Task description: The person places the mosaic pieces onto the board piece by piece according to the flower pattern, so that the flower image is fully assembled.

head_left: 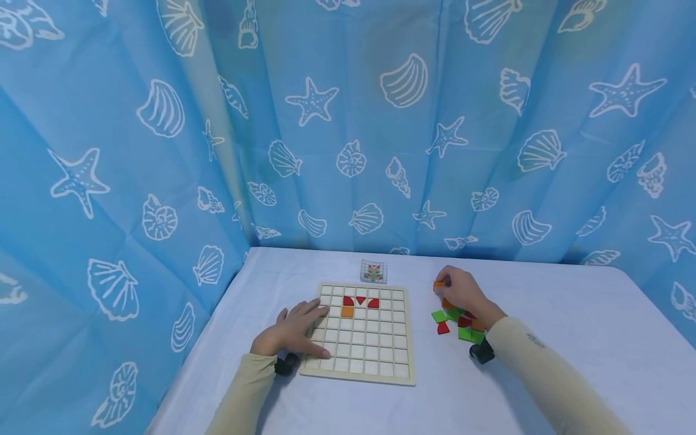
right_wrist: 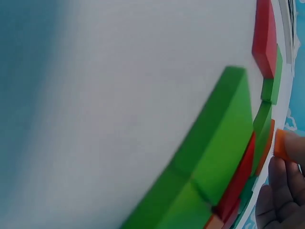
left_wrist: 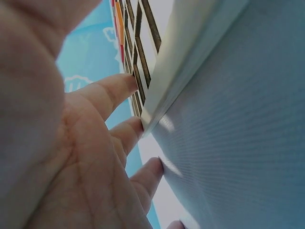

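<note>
My left hand [head_left: 296, 329] rests with spread fingers on the left edge of a pale grid board [head_left: 359, 379]. In the left wrist view, some fingertips [left_wrist: 127, 85] touch the board and others lie past its edge. On the board sit an orange square tile [head_left: 347, 312], two red curved tiles and a red triangle [head_left: 360, 300] between them. My right hand [head_left: 462, 289] pinches an orange tile [right_wrist: 280, 144] between thumb and finger, above the far side of a pile of green, red and orange tiles [head_left: 465, 333].
A small pattern card [head_left: 373, 272] with a coloured grid design lies behind the board. White cloth [head_left: 571, 338] covers the table. A blue curtain [head_left: 348, 133] with shell and starfish prints hangs behind and to the left.
</note>
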Motion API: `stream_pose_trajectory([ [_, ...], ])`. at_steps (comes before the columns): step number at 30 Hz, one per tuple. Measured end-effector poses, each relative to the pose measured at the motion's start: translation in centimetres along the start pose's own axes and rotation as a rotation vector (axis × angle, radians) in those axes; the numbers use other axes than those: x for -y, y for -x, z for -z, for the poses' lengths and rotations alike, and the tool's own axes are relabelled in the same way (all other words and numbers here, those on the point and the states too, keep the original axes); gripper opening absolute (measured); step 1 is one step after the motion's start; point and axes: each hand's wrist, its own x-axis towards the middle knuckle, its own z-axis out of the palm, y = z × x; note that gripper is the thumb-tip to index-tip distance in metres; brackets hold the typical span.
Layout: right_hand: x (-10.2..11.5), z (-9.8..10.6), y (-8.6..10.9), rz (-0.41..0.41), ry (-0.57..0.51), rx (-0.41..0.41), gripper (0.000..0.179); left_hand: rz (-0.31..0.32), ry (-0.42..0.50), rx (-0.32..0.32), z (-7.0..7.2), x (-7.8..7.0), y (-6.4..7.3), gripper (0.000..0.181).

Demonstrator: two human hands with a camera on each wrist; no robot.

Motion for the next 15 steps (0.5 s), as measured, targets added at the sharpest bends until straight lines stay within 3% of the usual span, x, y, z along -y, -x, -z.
stream_pose_trajectory([
  [6, 0.9, -0.3, -0.5, -0.004, -0.05, -0.062, 0.032, 0.001, -0.009, 0.003, -0.3, 0.1, 0.0, 0.105],
  [15, 3.9, -2.0, -0.7, 0.063, -0.145, -0.038, 0.029, -0.011, 0.0, -0.008, -0.2, 0.1, -0.1, 0.104],
])
